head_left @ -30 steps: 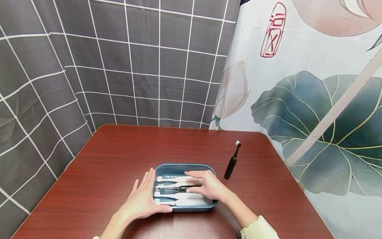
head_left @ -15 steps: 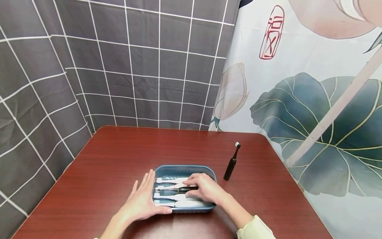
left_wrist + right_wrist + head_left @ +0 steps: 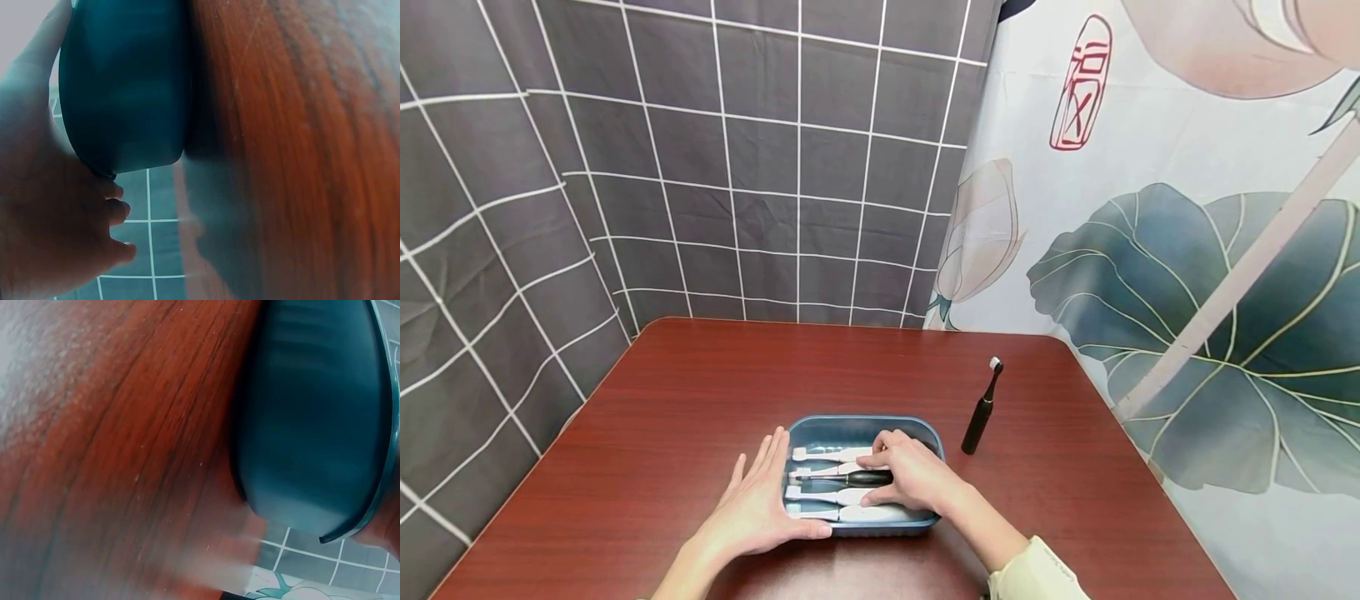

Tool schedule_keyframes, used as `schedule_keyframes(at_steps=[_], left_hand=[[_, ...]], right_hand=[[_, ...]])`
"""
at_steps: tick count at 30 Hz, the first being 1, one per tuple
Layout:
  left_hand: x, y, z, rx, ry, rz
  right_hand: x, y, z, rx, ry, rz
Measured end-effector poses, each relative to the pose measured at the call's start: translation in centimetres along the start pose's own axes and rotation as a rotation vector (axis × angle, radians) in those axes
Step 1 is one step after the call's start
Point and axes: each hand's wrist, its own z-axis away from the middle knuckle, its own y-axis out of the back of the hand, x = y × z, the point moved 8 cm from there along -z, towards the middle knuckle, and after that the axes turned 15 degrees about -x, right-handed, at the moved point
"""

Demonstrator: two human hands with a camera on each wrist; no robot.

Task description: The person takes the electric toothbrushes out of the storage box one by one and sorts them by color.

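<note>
A blue plastic basket (image 3: pixel 865 417) sits on the table with several electric toothbrushes lying side by side in it, heads to the left. Most are white, like the front white toothbrush (image 3: pixel 868 514); among them lies a black toothbrush (image 3: pixel 868 478). My left hand (image 3: pixel 760 504) rests against the basket's left end, fingers straight and thumb along the front rim. Inside the basket, my right hand (image 3: pixel 913 475) reaches over the handles, its thumb and fingertips spread on either side of the black handle. The palm hides the right ends of the handles.
Another black electric toothbrush (image 3: pixel 977 425), with a white brush head, stands behind and right of the basket. The reddish-brown table (image 3: pixel 715 375) is bordered by a grey grid curtain (image 3: pixel 760 208) and a flower-print curtain (image 3: pixel 1120 292).
My right hand has shifted slightly toward the right and front of the basket, uncovering more of the black toothbrush's handle. My left hand has stayed in place.
</note>
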Motion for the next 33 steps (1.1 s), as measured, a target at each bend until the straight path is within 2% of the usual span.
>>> schedule_keyframes(at_steps=[6,14,33], left_hand=[[-0.05,0.0,-0.01,0.002,-0.001,-0.008],[-0.02,-0.01,0.02,-0.008,-0.001,-0.008],[0.03,0.0,0.06,-0.01,-0.004,-0.009]], right_hand=[[0.23,-0.08,-0.35,0.006,-0.014,-0.006],[0.06,-0.01,-0.49,0.042,0.009,-0.052],[-0.29,0.34,-0.11,0.089,0.039,-0.047]])
